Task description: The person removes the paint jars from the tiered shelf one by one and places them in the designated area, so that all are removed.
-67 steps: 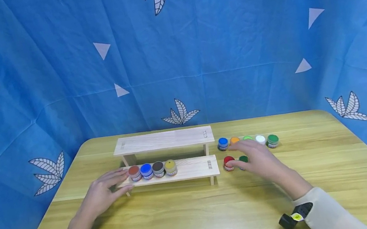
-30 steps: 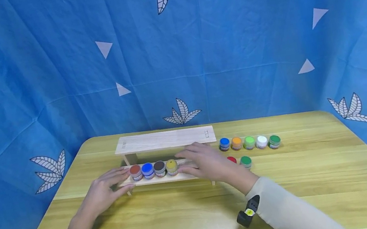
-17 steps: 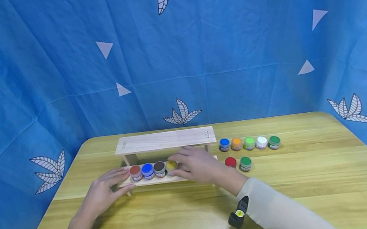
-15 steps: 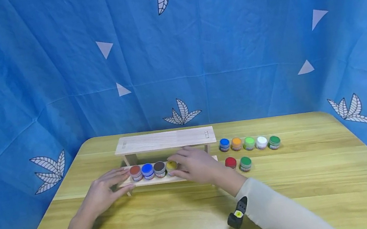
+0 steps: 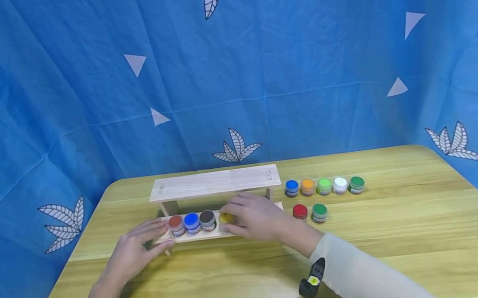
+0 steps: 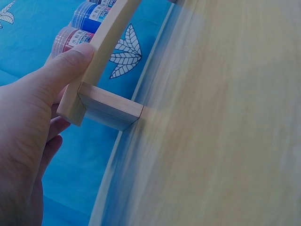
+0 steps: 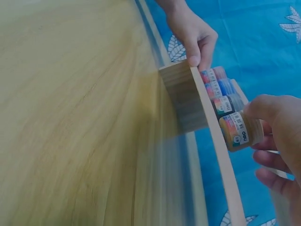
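Observation:
My left hand (image 5: 135, 251) holds the left end of the two-step wooden rack (image 5: 250, 222), its thumb on the front edge of the lower step and its other fingers behind. On that step, from left to right, are paint jars: a red-brown jar (image 5: 176, 225), a blue jar (image 5: 192, 222) and a dark brown jar (image 5: 207, 220). Just right of them, my right hand (image 5: 259, 218) pinches the yellow paint jar (image 7: 235, 131) between thumb and fingers. Its lid is partly covered by the fingers in the head view.
The upper step (image 5: 213, 182) bears no jars. Right of the rack stand more paint jars: a back row with a blue one (image 5: 291, 187), an orange one (image 5: 307, 186), a light green one (image 5: 324, 186), a white one (image 5: 340, 185) and a green one (image 5: 356, 184). In front are a red jar (image 5: 299, 212) and another green jar (image 5: 319, 212).
My right hand has moved left from above the loose jars to the yellow jar and taken hold of it. That jar has shifted slightly right, away from the dark brown one. My left hand stays put.

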A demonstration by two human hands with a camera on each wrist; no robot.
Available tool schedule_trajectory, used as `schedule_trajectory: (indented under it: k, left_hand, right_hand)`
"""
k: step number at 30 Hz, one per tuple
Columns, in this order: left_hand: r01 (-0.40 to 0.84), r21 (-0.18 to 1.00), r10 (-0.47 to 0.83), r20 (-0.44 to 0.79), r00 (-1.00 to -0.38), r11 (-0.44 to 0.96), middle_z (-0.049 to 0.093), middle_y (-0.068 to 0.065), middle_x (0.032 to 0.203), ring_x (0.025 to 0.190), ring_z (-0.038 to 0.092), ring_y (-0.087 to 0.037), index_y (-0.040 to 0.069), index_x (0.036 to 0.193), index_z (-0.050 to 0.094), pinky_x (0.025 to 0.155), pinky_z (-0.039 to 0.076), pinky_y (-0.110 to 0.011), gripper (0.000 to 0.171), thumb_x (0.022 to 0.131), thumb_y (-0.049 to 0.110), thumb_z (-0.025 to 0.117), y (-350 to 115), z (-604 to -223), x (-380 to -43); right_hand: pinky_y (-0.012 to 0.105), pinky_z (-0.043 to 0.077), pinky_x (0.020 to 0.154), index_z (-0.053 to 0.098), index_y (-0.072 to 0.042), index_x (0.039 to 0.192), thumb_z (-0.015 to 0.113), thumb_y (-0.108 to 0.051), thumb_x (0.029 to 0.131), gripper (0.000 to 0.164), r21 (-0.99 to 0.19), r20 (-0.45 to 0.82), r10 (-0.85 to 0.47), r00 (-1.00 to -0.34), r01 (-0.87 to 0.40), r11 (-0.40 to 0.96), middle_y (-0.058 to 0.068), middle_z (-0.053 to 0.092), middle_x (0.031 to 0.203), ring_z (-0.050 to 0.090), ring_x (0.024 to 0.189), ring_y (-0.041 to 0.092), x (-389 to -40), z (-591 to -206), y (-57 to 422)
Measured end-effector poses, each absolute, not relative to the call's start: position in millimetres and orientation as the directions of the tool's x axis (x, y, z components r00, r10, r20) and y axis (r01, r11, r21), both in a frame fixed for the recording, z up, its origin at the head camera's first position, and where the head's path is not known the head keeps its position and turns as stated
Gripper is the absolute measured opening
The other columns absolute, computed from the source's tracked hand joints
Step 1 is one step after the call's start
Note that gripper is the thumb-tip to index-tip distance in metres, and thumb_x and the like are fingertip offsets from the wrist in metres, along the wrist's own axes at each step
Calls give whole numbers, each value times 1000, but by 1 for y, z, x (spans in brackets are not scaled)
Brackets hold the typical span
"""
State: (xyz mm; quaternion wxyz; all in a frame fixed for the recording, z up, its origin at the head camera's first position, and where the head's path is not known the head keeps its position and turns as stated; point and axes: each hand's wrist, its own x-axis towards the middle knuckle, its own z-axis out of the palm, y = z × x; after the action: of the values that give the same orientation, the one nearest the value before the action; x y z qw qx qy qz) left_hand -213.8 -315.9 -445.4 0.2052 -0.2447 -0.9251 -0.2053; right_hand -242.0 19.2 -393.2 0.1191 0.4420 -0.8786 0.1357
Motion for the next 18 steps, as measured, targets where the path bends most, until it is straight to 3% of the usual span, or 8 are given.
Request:
schedule_trajectory:
  k: [6,18]
  left_hand:
    - [533,279,365,479,-798,799,68,-9,121,112,62,-35,7,116,72,96,49,-54,47,79,35,82,-314,-444,-213]
    - [530,277,362,480,-799,802,68,-10,120,112,63,-34,6,114,73,96,50,-53,47,77,32,84,-313,-442,-213]
  right_hand:
    - [34,50,97,67,-15,120,63,-43,95,38,-199,288,-717,-634,-772,603,-3,66,115,58,108,15,-234,-386,32]
    - [38,46,100,68,-16,115,68,-37,92,31,-234,374,-698,-610,-791,566,-6,66,112,58,110,15,-232,-387,67]
